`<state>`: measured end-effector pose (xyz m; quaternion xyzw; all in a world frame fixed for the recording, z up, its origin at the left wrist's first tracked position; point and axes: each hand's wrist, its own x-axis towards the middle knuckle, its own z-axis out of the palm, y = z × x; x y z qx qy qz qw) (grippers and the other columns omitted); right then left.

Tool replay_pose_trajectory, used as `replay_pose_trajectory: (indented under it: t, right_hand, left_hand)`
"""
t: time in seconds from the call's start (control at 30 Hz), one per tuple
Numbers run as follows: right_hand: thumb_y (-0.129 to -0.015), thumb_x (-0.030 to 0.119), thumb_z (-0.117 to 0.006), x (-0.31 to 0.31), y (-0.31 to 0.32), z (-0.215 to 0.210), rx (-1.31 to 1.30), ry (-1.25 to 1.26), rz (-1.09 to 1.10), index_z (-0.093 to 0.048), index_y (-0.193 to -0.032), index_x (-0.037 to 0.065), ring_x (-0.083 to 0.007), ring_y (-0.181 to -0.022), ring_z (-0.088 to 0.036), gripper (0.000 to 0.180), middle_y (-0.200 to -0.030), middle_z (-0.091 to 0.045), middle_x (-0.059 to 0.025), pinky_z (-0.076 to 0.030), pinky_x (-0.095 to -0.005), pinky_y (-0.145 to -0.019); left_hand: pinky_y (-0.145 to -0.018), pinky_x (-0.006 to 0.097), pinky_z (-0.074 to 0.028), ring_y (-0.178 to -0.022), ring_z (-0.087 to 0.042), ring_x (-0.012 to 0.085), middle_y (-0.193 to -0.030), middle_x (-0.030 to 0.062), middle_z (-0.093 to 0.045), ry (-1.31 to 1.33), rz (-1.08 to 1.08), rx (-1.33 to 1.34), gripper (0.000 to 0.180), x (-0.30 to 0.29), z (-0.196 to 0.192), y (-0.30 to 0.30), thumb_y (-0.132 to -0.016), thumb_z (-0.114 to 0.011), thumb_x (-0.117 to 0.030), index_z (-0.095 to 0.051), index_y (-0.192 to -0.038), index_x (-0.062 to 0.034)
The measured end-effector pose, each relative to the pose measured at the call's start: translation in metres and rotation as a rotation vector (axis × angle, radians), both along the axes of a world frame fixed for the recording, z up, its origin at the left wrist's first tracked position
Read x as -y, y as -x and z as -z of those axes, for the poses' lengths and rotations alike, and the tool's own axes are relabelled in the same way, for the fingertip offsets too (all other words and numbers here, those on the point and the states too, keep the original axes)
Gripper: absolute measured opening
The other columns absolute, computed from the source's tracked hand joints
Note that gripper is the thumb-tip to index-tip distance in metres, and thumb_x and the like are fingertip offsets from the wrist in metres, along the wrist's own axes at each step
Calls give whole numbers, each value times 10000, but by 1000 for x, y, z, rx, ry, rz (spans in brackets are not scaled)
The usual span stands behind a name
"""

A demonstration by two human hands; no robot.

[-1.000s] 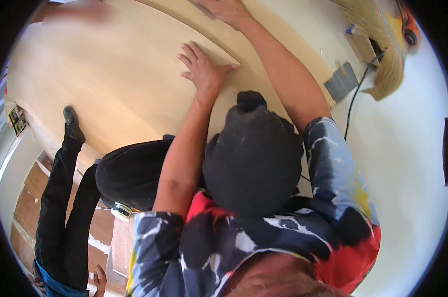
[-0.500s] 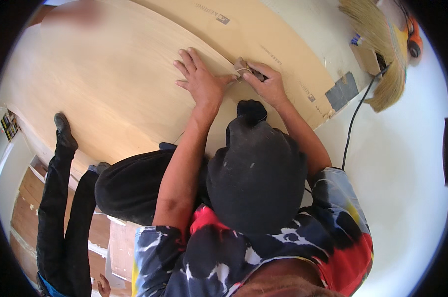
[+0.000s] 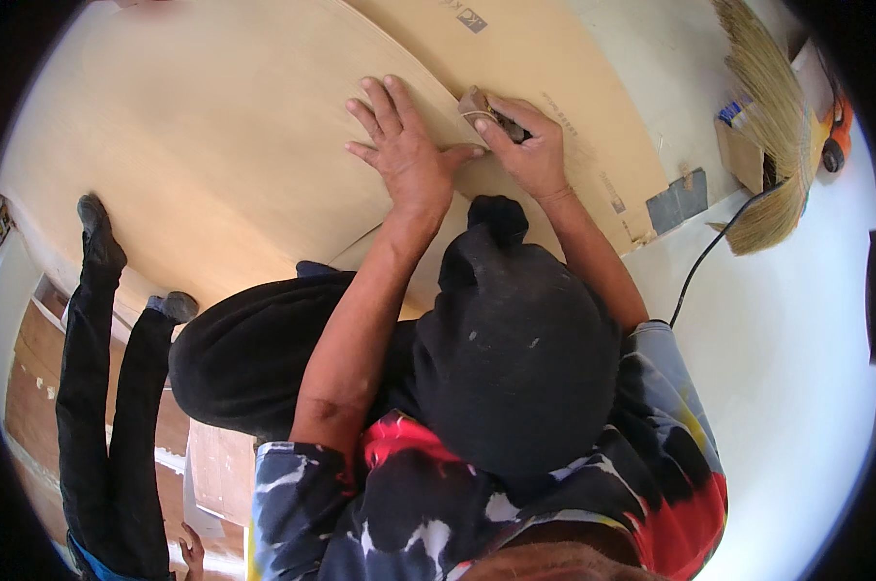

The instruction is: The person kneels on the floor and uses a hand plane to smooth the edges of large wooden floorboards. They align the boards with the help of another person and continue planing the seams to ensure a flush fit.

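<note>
My left hand [image 3: 411, 160] lies flat with fingers spread on a large pale wood sheet [image 3: 235, 126], its thumb reaching toward the sheet's edge. In my right hand [image 3: 533, 155] is a small brown block [image 3: 475, 105] with a thin pale band around it and a dark part inside my grip. The block sits at the curved edge of the wood sheet, just beyond my left thumb. Under that edge is a tan printed board [image 3: 593, 126]. My fingers hide part of the block, so its exact kind is unclear.
A straw broom [image 3: 772, 126] lies at the upper right, near an orange power tool [image 3: 838, 136] and an open cardboard box [image 3: 740, 155]. A black cord [image 3: 694, 266] runs across the pale floor. Another person's dark-trousered legs [image 3: 88, 387] extend at the left, feet by the sheet.
The whole view has shifted a little. My right hand has slid the brown block farther away along the sheet's edge, off my left thumb. My left hand stays spread on the sheet.
</note>
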<state>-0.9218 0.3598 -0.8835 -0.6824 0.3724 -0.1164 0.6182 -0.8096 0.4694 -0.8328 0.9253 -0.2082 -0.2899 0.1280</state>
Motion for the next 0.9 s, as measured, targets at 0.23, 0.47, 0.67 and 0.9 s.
replay_pose_trajectory:
  t: [0.23,0.47,0.67,0.9]
  right_hand:
    - [-876,254,-797,5,-83,1,64,99,-29,-719,-1147,-41,-149,-838,-694,409,-1031,-758,-123,-556,-310,-754]
    - [-866,462,-721,34,-191,-6,11,244,-94,-719,-1037,14,-277,-779,-703,479,-894,-724,-191,-561,-392,-737]
    - [-995,413,-630,110,-196,-128,-156,-86,-119,-722,-1071,-20,-163,-775,-594,449,-917,-693,-82,-509,-317,-691]
    - [-1043,312,-507,100,-11,-8,302,-917,366,-521,-1372,-32,-265,-986,-668,476,-1237,-648,-197,-580,-425,-832]
  left_hand:
    - [-1083,796,-178,-1520,-41,522,-1666,251,-64,-3,-6,10,1375,-2,-2,-3,-559,-976,-352,-144,-1574,57]
    - [-1060,811,-214,-1513,-92,521,-1654,266,-123,-16,10,72,1363,-6,3,-7,-566,-967,-408,-167,-1569,52]
    - [-1075,789,-230,-1504,-158,503,-1647,219,-198,-3,204,65,1224,-4,-7,0,-622,-938,-369,-244,-1592,-94]
    - [-1177,600,-261,-1227,-592,249,-1157,59,-697,-12,1030,-36,253,31,24,-43,-826,-765,-269,-763,-1045,-143]
